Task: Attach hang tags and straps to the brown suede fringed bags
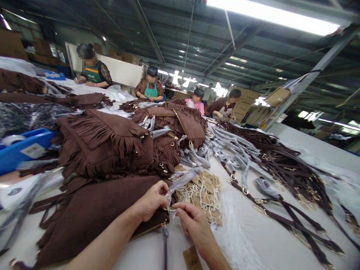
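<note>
A brown suede-like bag (104,210) lies on the table under my left forearm, its zip edge towards me. My left hand (152,200) is closed in a pinch on a plastic-wrapped strap (184,179) at the bag's right corner. Just beside it, my right hand (195,225) pinches a thin white string close to the metal ring there. Below the right hand hangs a brown paper hang tag (192,258). A wrapped zip pull (165,236) dangles from the bag's corner. My fingers partly hide the ring and the string.
Fringed brown bags (112,146) are heaped behind. Loose hang tags with white strings (204,193) lie right of the bag, near white strands (236,232). Dark straps with metal clips (281,213) spread rightward. A blue tray (25,148) stands left. Several people work across the table.
</note>
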Available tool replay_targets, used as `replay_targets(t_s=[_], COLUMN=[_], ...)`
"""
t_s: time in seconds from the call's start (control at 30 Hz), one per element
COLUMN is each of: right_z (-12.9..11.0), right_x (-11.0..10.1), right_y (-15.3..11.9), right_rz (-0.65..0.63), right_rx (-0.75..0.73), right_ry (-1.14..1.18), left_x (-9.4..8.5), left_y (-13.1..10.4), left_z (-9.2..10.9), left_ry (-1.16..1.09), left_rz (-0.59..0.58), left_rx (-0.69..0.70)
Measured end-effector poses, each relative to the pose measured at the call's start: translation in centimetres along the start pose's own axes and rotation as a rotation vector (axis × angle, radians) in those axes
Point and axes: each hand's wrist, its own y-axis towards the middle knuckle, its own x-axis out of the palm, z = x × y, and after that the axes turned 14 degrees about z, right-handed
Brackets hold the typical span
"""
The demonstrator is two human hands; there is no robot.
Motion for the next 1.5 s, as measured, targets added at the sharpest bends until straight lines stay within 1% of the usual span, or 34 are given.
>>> replay_targets(t_s=[0.07,0.17,0.27,0.4,0.47,0.57,0.73,0.83,0.93,1.03,1.2,1.37,1.5], right_z=[0.4,0.8,0.8,0.6,0.4,0.0,-1.0,-1.4,-1.3,-1.2,-1.1,-0.9,-0.8], right_x=[-0.2,-0.4,-0.5,-0.4,-0.3,0.0,0.5,0.6,0.5,0.5,0.9,0.9,0.7], right_y=[0.1,0.2,0.2,-0.1,-0.2,-0.3,-0.3,-0.3,-0.2,-0.2,0.0,-0.1,-0.3], right_rz=[-0.030,-0.010,0.022,0.001,-0.024,-0.062,-0.052,-0.069,-0.061,-0.055,-0.044,-0.088,-0.086], right_rx=[-0.030,-0.085,-0.159,-0.219,-0.176,-0.053,0.072,0.125,0.144,0.161,0.159,0.114,0.094], right_ry=[-0.044,-0.131,-0.221,-0.279,-0.242,-0.137,-0.057,-0.025,-0.057,-0.099,-0.110,-0.167,-0.215], left_x=[0.1,-0.1,-0.5,-1.3,-1.6,-1.9,-2.2,-2.2,-2.2,-2.3,-2.4,-2.0,-1.7], left_y=[-0.2,-0.5,-0.5,-0.2,-0.2,-0.2,-0.4,-0.5,-0.4,-0.3,-0.3,-0.7,-0.9], left_z=[0.3,0.8,1.3,1.6,1.6,1.8,2.2,2.2,1.9,1.8,2.0,2.1,1.8], left_ry=[0.036,0.145,0.279,0.411,0.471,0.558,0.644,0.667,0.679,0.679,0.675,0.670,0.658], left_rz=[-0.020,-0.080,-0.131,-0.204,-0.234,-0.250,-0.302,-0.294,-0.281,-0.299,-0.307,-0.260,-0.223], left_rx=[0.032,0.084,0.152,0.213,0.234,0.281,0.338,0.351,0.361,0.367,0.358,0.349,0.303])
